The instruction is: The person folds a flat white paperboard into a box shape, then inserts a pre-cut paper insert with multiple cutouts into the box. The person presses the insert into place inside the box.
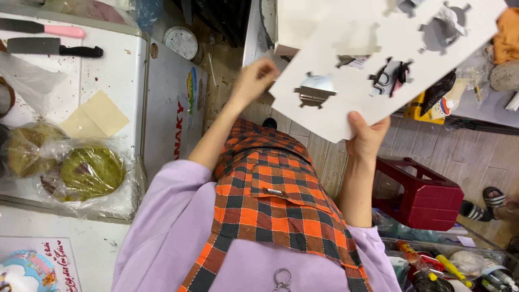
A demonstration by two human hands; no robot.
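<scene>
I hold up a flat white cardboard sheet (330, 43) with several round cut-out holes, tilted in front of me. My left hand (254, 81) grips its left edge. Along the lower edge my right hand (367, 138) pinches the sheet, thumb on its face. Both forearms reach out from lilac sleeves above an orange and black checked apron (270, 200).
A white chest-like counter (124, 70) at the left carries two knives (51, 47), a beige paper square (97, 114) and round green (92, 172) and brown cakes in plastic wrap. A red stool (427, 197) stands on the tiled floor at the right, beside another person's sandalled foot (484, 204).
</scene>
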